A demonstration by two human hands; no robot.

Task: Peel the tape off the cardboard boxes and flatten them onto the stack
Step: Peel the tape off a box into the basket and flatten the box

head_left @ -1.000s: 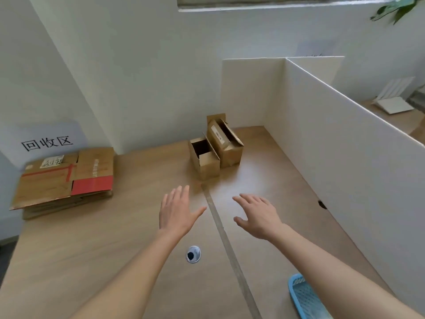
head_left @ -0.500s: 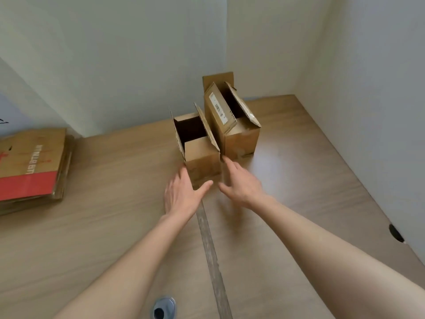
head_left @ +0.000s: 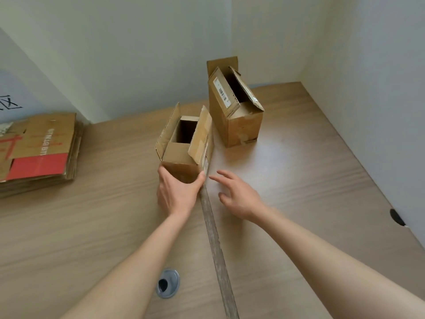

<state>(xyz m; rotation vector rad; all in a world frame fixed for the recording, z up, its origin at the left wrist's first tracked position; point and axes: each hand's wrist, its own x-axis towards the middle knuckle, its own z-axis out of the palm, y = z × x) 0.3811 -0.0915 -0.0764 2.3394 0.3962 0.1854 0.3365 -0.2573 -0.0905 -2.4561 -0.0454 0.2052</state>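
Observation:
Two small brown cardboard boxes stand on the wooden table, both with their top flaps up. The nearer box (head_left: 184, 155) is in the middle, and my left hand (head_left: 178, 194) grips its near bottom end, fingers on the left side and thumb on the right corner. My right hand (head_left: 239, 195) hovers open just to the right of that box, fingers spread, touching nothing. The farther box (head_left: 236, 111) with a barcode label stands behind it to the right, apart from it. A stack of flattened cardboard (head_left: 39, 153) with a red panel lies at the left edge.
White walls close the table at the back and right. A grey seam strip (head_left: 216, 249) runs down the table between my arms. A round metal cable grommet (head_left: 167, 283) sits near the front, and a dark cable hole (head_left: 396, 217) at the right edge.
My left hand has closed round the near end of the nearer box, which now sits closer to me and apart from the farther box. My right hand stays open beside it.

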